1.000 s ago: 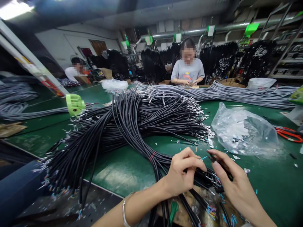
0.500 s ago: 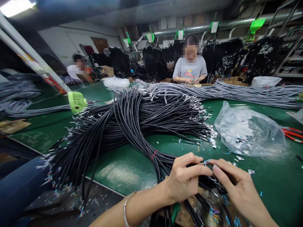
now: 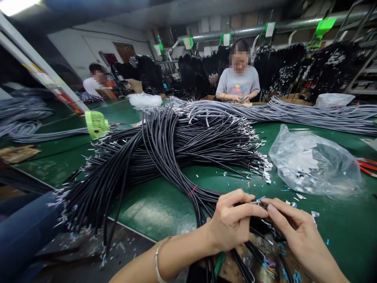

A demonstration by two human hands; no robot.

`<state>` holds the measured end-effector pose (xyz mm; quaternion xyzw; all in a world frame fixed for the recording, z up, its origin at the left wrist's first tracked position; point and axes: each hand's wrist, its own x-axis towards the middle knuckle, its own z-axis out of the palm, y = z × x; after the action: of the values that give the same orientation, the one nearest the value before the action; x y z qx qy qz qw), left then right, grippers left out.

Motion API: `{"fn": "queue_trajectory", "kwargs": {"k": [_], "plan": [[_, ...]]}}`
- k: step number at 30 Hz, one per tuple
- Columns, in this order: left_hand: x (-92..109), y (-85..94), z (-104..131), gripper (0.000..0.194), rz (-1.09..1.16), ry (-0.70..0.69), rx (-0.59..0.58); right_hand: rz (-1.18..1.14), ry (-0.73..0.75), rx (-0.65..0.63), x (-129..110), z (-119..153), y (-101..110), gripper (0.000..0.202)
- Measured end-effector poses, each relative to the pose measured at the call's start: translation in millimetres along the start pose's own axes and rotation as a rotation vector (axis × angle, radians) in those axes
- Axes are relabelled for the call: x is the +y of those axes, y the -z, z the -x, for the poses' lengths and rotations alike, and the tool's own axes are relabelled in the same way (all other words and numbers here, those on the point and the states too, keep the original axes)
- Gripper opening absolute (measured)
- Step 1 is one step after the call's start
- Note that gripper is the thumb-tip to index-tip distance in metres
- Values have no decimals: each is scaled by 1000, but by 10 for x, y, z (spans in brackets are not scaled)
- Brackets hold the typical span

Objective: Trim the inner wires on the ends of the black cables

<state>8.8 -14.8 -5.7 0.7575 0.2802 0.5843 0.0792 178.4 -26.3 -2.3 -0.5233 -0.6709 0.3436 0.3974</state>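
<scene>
My left hand pinches a black cable close to its stripped end, where thin coloured wires stick out. Against those wires press the thumb and fingertips of my right hand, closed from the other side. A bunch of black cables, tied with a red band, runs down to my hands from the large pile of black cables. Beneath my hands lie more cable ends with fanned-out coloured wires. The exact grip at the fingertips is partly hidden.
A clear plastic bag with foil scraps sits on the green table, near red-handled tool grips. Grey cables stretch across behind. A small green fan stands left. One co-worker sits opposite, another person farther left.
The view has shifted slightly. Both hands keep their pinch on the cable end, with only a tiny movement at the fingertips.
</scene>
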Motion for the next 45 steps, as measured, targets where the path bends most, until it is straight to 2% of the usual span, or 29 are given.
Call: {"fn": "queue_trajectory", "kwargs": {"k": [7,27,37,45], "plan": [[-10,-34,14,28,27,-2,25,-90,-64,-8,54,24,-23,36],[-32,-74,27,27,28,-10,52,43,-7,69,-33,-8,43,31],[-32,-79,35,28,38,-7,48,98,-19,-25,67,-7,78,34],[-24,-80,34,28,5,5,57,112,-5,46,27,6,63,36]]}}
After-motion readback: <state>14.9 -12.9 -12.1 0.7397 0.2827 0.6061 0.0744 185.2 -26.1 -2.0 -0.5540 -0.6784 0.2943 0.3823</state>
